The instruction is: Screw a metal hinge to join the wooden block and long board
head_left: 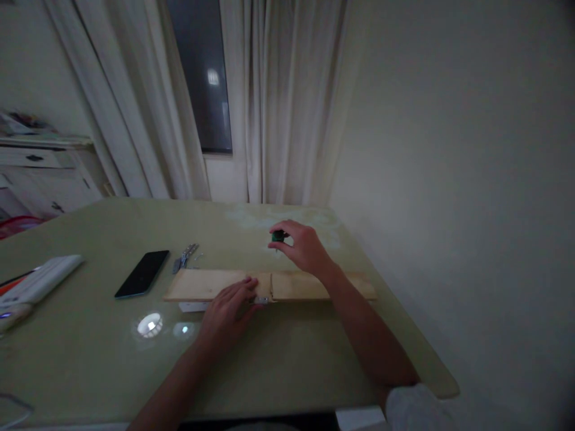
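Observation:
Two pale wooden boards lie end to end across the table, a left board (197, 284) and a right board (296, 287), with a narrow dark seam between them. A small metal hinge (262, 300) sits at the front edge by the seam. My left hand (231, 302) grips the left board, fingers over its top and thumb at the front edge beside the hinge. Above the far side of the boards, my right hand (300, 242) pinches a stubby green-and-black screwdriver (278, 236). Its thin tip points down, apart from the wood.
Left of the boards lie a dark phone (142, 274) and a small pile of metal hinges (184, 257) with loose screws. A long white object (49, 275) lies farther left on the pale green table (269, 371). The wall (449, 209) borders the table's right side.

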`<state>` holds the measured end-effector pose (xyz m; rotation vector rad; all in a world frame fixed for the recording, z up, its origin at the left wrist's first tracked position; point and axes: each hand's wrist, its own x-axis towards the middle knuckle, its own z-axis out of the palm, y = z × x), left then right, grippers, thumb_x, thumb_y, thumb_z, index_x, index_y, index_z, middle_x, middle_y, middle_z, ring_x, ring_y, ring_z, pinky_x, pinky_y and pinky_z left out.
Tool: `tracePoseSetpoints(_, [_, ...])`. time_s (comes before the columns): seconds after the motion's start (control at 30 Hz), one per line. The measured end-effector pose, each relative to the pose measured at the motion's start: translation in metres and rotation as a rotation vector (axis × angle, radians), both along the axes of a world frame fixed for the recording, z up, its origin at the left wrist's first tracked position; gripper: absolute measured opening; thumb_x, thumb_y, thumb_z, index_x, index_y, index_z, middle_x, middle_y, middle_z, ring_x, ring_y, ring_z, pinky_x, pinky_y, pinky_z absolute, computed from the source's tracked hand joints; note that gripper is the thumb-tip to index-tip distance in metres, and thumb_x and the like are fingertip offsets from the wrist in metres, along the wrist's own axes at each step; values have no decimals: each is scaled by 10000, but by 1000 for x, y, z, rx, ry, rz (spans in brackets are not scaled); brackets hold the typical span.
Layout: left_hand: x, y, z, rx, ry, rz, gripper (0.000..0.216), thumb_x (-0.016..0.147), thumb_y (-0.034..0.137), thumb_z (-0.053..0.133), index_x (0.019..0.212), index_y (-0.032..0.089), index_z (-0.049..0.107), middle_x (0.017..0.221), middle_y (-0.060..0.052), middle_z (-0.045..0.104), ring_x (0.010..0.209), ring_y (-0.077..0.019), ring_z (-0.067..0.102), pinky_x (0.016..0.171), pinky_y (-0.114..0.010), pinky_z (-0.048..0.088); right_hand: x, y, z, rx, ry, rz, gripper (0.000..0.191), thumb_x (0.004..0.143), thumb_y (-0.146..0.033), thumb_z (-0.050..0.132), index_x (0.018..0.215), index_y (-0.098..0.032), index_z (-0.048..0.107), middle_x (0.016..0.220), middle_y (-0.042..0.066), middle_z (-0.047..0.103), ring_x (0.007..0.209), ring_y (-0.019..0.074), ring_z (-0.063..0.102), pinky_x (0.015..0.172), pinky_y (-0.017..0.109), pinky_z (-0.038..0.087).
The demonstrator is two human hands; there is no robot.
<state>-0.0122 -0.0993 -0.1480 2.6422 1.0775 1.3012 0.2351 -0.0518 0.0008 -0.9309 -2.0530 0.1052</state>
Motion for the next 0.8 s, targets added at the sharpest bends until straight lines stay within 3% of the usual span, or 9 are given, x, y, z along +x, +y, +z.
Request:
tracePoseSetpoints(0.07, [0,0,0,-5,4,15,164,998,346,678,1130,248,688,1328,-98,759,1238,-301,724,1016,-500,637,-5,6,-7,-65,25,40,207,931,-302,792,1095,-195,723,1047,52,782,935,174,739,868,308,571])
tracePoseSetpoints(0.13, [0,0,1,-6,13,21,172,993,349,684,1131,247,691,1325,-96,760,1225,-305,730,1007,-509,640,-8,5,-9,-36,37,33,213,920,-300,804,1090,-195,730,1055,56,782,957,177,733,899,318,556])
tracePoseSetpoints(0.33, [2,0,6,-32,18,10,145,974,351,702,1079,252,714,1314,-82,767,1214,-300,736,997,-496,644,-10,-4,-4,17,51,10,224,921,-316,802,1092,-190,732,1044,68,780,969,191,728,917,339,551])
tracePoseSetpoints(0.43, [0,2,4,-23,15,14,158,984,367,697,1085,246,707,1307,-84,771,1210,-297,739,999,-495,642,-10,-4,-4,-44,72,58,199,923,-315,796,1067,-192,734,1017,53,782,915,174,740,858,307,573])
tracePoseSetpoints(0.57, [-3,0,3,-10,44,-29,191,982,372,704,1117,238,710,1331,-97,759,1243,-287,722,1035,-482,619,-6,-9,4,71,15,-69,189,930,-302,794,1079,-200,737,1030,71,787,950,199,738,900,351,578])
tracePoseSetpoints(0.7, [-5,-1,24,-10,101,-20,279,996,419,672,1216,257,729,1407,-91,719,1315,-287,673,1138,-500,531,3,-32,25,239,23,-134,251,932,-323,798,1141,-207,721,1042,70,786,957,211,743,893,352,591])
tracePoseSetpoints(0.8, [-22,24,56,-144,146,133,305,1036,448,577,1185,267,772,1294,-74,778,1191,-274,731,1070,-447,557,9,-55,42,341,73,-173,260,924,-322,809,1152,-239,717,1052,45,793,944,202,752,898,345,602])
